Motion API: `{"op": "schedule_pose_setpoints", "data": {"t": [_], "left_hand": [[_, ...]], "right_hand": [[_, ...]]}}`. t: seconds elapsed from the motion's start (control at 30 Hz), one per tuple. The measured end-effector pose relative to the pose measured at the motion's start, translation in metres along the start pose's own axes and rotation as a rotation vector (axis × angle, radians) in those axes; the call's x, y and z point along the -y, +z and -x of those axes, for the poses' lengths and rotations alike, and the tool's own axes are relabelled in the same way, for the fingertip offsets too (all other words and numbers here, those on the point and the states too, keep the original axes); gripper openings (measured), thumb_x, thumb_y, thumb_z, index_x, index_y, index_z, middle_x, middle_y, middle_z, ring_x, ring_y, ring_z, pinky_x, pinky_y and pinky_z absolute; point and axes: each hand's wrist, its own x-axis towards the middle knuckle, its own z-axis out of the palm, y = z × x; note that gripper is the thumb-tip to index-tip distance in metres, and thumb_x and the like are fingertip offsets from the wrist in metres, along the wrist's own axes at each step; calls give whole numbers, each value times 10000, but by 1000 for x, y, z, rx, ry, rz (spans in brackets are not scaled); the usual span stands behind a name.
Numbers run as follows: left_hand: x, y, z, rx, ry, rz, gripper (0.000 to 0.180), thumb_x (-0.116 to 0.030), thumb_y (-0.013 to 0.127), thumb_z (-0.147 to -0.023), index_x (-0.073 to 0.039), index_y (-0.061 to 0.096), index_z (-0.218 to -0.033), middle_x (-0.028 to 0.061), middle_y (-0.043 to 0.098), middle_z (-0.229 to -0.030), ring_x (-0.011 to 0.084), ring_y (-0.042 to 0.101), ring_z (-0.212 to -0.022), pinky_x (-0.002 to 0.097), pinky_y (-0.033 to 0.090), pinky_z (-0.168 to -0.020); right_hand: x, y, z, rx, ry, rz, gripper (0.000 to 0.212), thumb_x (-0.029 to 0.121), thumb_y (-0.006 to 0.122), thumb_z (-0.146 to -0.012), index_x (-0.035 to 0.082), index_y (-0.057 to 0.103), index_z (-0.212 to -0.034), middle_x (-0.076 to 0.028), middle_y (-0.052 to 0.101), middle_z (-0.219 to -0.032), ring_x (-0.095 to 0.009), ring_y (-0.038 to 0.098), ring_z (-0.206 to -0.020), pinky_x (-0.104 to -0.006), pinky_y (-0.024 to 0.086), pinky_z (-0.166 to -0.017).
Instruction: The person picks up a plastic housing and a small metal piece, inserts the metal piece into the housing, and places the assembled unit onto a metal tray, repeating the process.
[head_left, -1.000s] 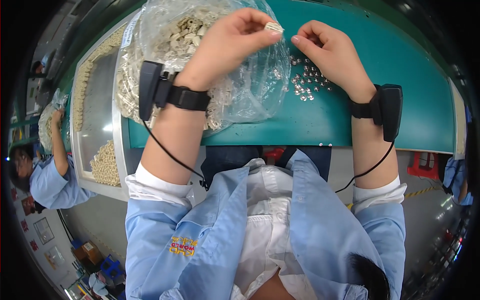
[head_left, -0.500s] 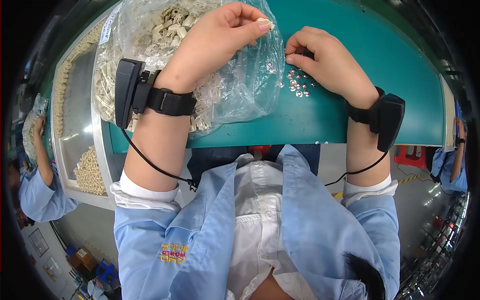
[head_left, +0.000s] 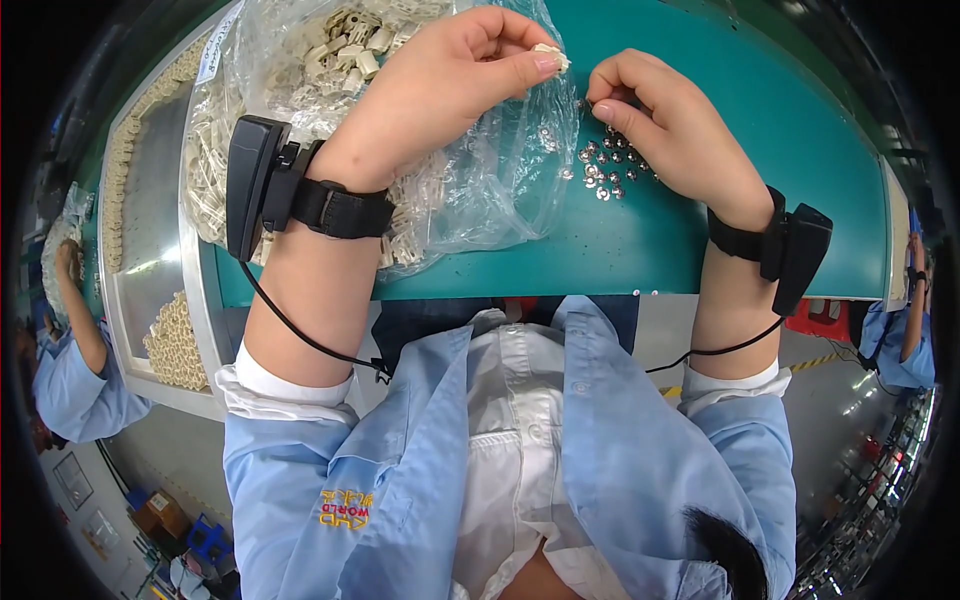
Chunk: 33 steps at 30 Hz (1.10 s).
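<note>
My left hand [head_left: 455,85] pinches a small cream plastic part [head_left: 552,59] between thumb and fingertips, above the right side of an open clear plastic bag [head_left: 500,205]. Many similar cream plastic pieces [head_left: 345,50] fill the bag beneath my left forearm. Right of it, my right hand [head_left: 665,120] is closed in a pinch over the table; whatever sits at its fingertips is too small to name. Just below and partly under that hand lie several small shiny round metal pieces [head_left: 598,172], loosely scattered.
The green table [head_left: 780,180] spans the work area. At left, a framed tray [head_left: 205,300] carries cream parts in rows and a cluster [head_left: 178,340]. Co-workers in blue sit at far left [head_left: 85,380] and far right. A red stool [head_left: 820,320] stands beyond the table's near edge.
Both my hands have shifted slightly to the right, the left still pinching the cream part. More of the metal pieces now show beside my right hand.
</note>
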Motion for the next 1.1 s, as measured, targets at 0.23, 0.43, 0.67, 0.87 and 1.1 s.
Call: {"op": "schedule_pose_setpoints", "data": {"t": [0.23,0.43,0.67,0.87,1.1], "left_hand": [[-4,1,6,72,21,72,158,-105,585,-891,-13,539,-1012,-5,576,-857,40,511,-761,167,422,-681],[-1,0,6,69,23,87,161,-103,583,-892,-12,539,-1018,-4,576,-862,40,512,-763,167,422,-679],[-1,-1,7,76,-12,149,172,-97,577,-895,-13,536,-1039,-3,575,-886,44,518,-783,168,427,-690],[-6,0,11,94,3,250,180,-87,576,-893,-15,531,-1052,5,583,-910,55,537,-806,178,439,-707],[7,-7,-2,278,264,205,181,-74,574,-889,-16,526,-1053,20,594,-915,67,555,-809,184,450,-718]], "right_hand": [[5,-5,0,35,57,-94,73,62,584,-847,34,546,-903,11,499,-815,-67,450,-712,-210,386,-617],[2,-4,1,62,118,-242,71,50,588,-853,22,551,-907,14,527,-826,-49,483,-726,-190,402,-631],[-2,-2,4,-3,55,-525,88,37,592,-850,14,561,-929,-8,567,-858,-64,528,-769,-196,434,-681],[-3,-5,3,-29,75,-604,118,52,592,-857,13,561,-964,-31,579,-911,-85,544,-788,-216,454,-714],[-4,5,-2,-111,-32,-794,141,105,596,-875,16,558,-977,-27,575,-876,-101,525,-753,-214,434,-693]]}}
